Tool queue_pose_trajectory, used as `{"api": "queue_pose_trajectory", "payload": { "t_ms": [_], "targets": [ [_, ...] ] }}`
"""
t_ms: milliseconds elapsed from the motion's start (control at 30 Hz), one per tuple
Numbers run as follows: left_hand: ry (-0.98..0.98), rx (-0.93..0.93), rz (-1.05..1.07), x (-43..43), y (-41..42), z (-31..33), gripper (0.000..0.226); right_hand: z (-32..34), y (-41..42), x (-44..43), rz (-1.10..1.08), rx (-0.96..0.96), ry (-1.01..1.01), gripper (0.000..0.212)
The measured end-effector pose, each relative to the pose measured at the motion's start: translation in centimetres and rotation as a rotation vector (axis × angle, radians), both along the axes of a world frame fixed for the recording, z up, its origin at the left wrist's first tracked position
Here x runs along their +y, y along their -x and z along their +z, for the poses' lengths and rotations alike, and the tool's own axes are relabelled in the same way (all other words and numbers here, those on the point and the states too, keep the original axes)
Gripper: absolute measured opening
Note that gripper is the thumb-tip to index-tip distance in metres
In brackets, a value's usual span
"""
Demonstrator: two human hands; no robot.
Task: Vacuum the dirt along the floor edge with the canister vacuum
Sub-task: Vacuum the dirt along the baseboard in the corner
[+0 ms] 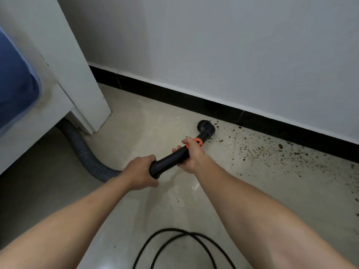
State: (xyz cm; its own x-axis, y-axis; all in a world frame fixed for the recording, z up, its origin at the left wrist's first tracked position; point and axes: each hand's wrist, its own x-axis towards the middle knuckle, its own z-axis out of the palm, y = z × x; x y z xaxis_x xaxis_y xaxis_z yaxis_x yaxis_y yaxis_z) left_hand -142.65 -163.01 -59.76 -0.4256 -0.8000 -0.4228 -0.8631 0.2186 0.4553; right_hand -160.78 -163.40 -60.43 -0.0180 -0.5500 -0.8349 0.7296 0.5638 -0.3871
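1. The floor (145,121) is glossy pale beige tile that picks up reflections; a flat black baseboard (174,94) runs along the foot of a matte white wall (213,45).
2. The vacuum wand (172,157) is a smooth, rigid black tube with a bend at the rear and an orange ring (198,142) partway down; its round black nozzle (206,128) is down at the floor edge, right by the baseboard.
3. The dirt (252,150) is brown crumbs and specks scattered along the floor edge to the right of the nozzle; a few bits lie just beside the nozzle.
4. A grey ribbed hose (85,150) curves away from the wand's rear and goes under a white painted furniture panel (64,65); where it ends up is hidden, and its join with the wand is covered by the left hand.
5. Something blue and soft-looking (15,78) is cut off at the left edge, can't tell what it is; a thin black cable (171,241) loops on the floor at the bottom, also cut off.
6. The hands: the left hand (142,172) is wrapped round the bent rear end of the wand with its fingers curled over the top; the right hand (191,154) grips the tube just behind the orange ring, with fingertips poking out on the far side; the nozzle mouth faces away, so can't tell if it actually touches the floor.
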Motion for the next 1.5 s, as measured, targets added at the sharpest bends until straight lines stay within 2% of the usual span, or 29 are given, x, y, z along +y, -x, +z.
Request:
{"api": "queue_pose_trajectory", "payload": {
  "t_ms": [100, 200, 333, 400, 533, 667, 900, 1067, 1133, 1267, 1400, 1500],
  "targets": [
    [-0.036, 0.075, 0.039, -0.6, -1.1, -0.6, 0.034, 0.0, -0.8, -0.3, -0.016, 0.031, -0.012, 0.040],
    [-0.136, 0.138, 0.097, 0.6, -2.7, -1.5, 0.031, -0.1, -2.6, 0.8, -0.002, -0.003, -0.002, 0.040],
    [-0.159, 0.223, 0.153, -1.3, -1.0, -1.8, 0.032, -0.1, -3.1, -0.3, 0.018, 0.024, 0.059, 0.018],
    [-0.120, 0.223, 0.121, -3.1, 1.6, -2.1, 0.033, -0.2, -1.4, -1.7, -0.032, 0.077, 0.071, 0.009],
    [-0.098, 0.249, 0.024, -4.3, 6.9, -2.8, 0.033, -1.2, 3.5, -2.2, -0.143, 0.105, 0.071, 0.007],
    [-0.035, 0.195, -0.068, -3.7, 9.7, -2.9, 0.036, -2.0, 6.2, -0.6, -0.234, 0.074, 0.084, 0.005],
    [0.065, 0.128, 0.051, -4.3, 5.6, -2.7, 0.036, -1.4, 2.5, -3.0, -0.078, 0.006, 0.118, 0.009],
    [0.029, 0.207, 0.214, -3.7, 2.6, -2.7, 0.034, -1.1, -0.4, -5.1, 0.086, 0.053, 0.109, 0.006],
    [-0.005, 0.268, 0.233, -3.0, 2.4, -2.8, 0.036, -1.2, -0.7, -4.8, 0.096, 0.062, 0.116, 0.012],
    [-0.083, 0.328, 0.159, -0.8, 2.3, -2.3, 0.032, -1.4, -0.3, -0.6, -0.043, -0.059, 0.191, 0.009],
    [-0.029, 0.214, -0.075, 2.8, 2.1, -2.6, 0.036, -2.6, -0.2, 6.0, -0.253, -0.175, 0.215, 0.018],
    [-0.009, 0.180, -0.077, 4.9, 1.7, -3.5, 0.038, -3.5, -0.7, 8.2, -0.277, -0.205, 0.219, 0.019]
  ]
}}
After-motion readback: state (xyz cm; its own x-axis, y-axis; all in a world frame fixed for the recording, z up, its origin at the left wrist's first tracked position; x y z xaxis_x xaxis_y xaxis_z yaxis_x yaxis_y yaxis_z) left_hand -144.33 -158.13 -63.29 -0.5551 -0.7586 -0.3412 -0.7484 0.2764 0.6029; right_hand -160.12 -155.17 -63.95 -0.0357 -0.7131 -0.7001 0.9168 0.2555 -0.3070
